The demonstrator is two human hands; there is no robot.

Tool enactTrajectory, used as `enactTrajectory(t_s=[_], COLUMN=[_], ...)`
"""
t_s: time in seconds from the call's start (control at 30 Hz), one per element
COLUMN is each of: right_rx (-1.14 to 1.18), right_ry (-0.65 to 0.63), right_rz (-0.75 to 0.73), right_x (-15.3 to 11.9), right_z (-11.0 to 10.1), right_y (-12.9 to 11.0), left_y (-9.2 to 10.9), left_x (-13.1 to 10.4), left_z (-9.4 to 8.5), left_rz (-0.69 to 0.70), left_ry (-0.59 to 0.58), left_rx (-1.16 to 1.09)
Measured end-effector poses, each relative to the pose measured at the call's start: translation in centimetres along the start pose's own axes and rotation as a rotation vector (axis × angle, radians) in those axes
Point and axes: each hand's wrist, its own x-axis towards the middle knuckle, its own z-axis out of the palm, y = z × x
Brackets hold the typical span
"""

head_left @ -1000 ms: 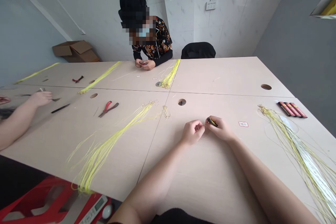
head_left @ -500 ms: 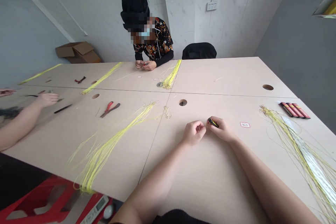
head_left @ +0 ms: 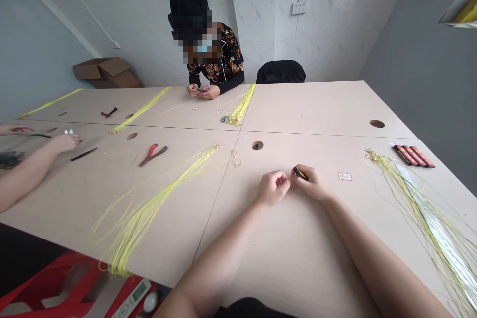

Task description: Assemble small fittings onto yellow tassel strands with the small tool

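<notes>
Close together over the table (head_left: 298, 258) are my two hands, their fingertips almost touching. My right hand (head_left: 312, 184) is wrapped round a small black and yellow hand tool (head_left: 300, 174), mostly hidden by the fingers. My left hand (head_left: 274, 189) is closed in a pinch beside the tool's tip; what it holds is too small to make out. Beyond it to the left lie a few small gold hooks (head_left: 234, 160). A bundle of yellow lines (head_left: 160, 198) with hook-like ends stretches over the table at left, and another yellow bundle (head_left: 395, 179) lies at right.
Red-handled pliers (head_left: 152, 154) rest left of centre. Several red and black tubes (head_left: 414, 156) and a small label card (head_left: 345, 177) are at right. Across the table a person (head_left: 216, 59) works; another person's arm (head_left: 40, 159) reaches in at left. Round holes (head_left: 258, 145) pierce the tabletop.
The whole view has shifted slightly, so things sit a little further left. My hands keep nearly the same pose. The left-hand person's fingers have moved a little.
</notes>
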Motion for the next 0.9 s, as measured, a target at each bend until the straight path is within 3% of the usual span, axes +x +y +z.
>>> enactTrajectory(t_s=[0.9], right_rx=[-0.011], right_ry=[0.001], right_rz=[0.004], right_x=[-0.02], right_z=[-0.02], right_y=[-0.18], left_y=[-0.03], left_x=[0.01], left_z=[-0.08], left_rz=[-0.024], left_ry=[-0.006], left_rx=[0.038])
